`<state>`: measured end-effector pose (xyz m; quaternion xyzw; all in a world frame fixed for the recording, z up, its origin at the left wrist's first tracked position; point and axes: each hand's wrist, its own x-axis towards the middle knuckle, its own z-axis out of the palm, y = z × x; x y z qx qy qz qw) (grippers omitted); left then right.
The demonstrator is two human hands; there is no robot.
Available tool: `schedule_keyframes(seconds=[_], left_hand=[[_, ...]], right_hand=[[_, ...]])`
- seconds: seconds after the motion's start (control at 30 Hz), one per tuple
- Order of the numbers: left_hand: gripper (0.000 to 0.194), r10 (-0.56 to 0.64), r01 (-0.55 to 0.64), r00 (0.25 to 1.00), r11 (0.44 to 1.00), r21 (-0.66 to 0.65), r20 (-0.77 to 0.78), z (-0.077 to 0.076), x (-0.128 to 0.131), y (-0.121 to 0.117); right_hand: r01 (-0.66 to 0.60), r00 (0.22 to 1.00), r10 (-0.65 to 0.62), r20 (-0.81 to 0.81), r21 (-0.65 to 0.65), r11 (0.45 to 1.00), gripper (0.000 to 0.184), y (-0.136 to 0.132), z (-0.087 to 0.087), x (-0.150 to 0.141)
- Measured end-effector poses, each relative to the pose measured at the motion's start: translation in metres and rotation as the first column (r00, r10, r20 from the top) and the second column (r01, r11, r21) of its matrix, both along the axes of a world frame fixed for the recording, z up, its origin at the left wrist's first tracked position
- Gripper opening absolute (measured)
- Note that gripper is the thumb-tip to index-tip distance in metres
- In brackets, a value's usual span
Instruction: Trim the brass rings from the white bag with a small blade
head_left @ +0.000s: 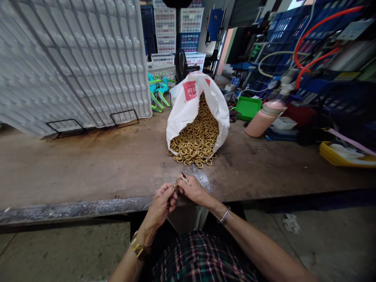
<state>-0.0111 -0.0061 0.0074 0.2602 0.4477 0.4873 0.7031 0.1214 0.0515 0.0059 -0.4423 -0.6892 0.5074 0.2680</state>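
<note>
Just over the table's front edge, both my hands meet with fingers closed. My left hand (163,199) pinches a gold-coloured ring (175,185), seen partly edge-on between the fingertips. In my right hand (192,190) is a small knife (184,177), its dark pointed blade facing up and away; the fingers hide most of its handle. Those right fingertips also touch the ring. Beyond the hands, a white plastic bag (182,113) lies on its side, mouth towards me. Many gold-coloured rings (195,137) fill it and spill onto the wooden table (117,164).
Stacked ribbed white trays (88,58) stand at left on the table, by black wire holders (125,117). Turquoise-and-green plastic pieces (160,90) lie behind the bag. To the right are a green tray (248,108), a pink bottle (263,119) and a yellow tray (337,156).
</note>
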Motion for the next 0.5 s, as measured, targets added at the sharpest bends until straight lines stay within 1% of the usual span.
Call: schedule_keyframes(seconds=[0.1, 0.17, 0.2, 0.27, 0.33, 0.37, 0.43, 0.5], left_hand=[[0.029, 0.01, -0.01, 1.0, 1.0, 0.005, 0.028, 0.002, 0.0, 0.0], [0.03, 0.02, -0.02, 0.999, 1.0, 0.009, 0.042, 0.002, 0.0, 0.0], [0.03, 0.026, -0.027, 0.999, 1.0, 0.01, 0.045, 0.002, 0.0, 0.0], [0.03, 0.042, -0.043, 0.998, 0.999, 0.011, 0.041, 0.002, 0.001, 0.001], [0.031, 0.054, -0.054, 0.998, 0.998, 0.016, 0.028, 0.001, 0.002, 0.0], [0.032, 0.058, -0.058, 0.998, 0.998, 0.019, 0.02, 0.001, 0.002, 0.0], [0.033, 0.066, -0.066, 0.998, 0.997, 0.026, 0.005, 0.001, 0.003, 0.0], [0.033, 0.077, -0.076, 0.997, 0.997, 0.03, -0.014, 0.001, 0.004, -0.001]], right_hand=[[0.051, 0.998, -0.052, 0.04, 0.043, 0.998, 0.028, 0.001, -0.002, -0.001], [0.075, 0.989, -0.088, 0.119, 0.106, 0.992, 0.024, 0.0, -0.003, -0.001], [0.059, 0.98, -0.085, 0.179, 0.151, 0.987, 0.022, -0.002, -0.003, 0.0], [-0.039, 0.943, -0.046, 0.329, 0.247, 0.968, 0.018, -0.005, -0.004, 0.002], [-0.165, 0.873, -0.005, 0.488, 0.306, 0.938, 0.018, -0.008, -0.005, 0.003], [-0.214, 0.834, 0.006, 0.552, 0.313, 0.925, 0.021, -0.009, -0.005, 0.004], [-0.267, 0.778, 0.019, 0.628, 0.304, 0.914, 0.027, -0.012, -0.005, 0.004], [-0.282, 0.762, 0.025, 0.647, 0.297, 0.912, 0.03, -0.013, -0.004, 0.003]])
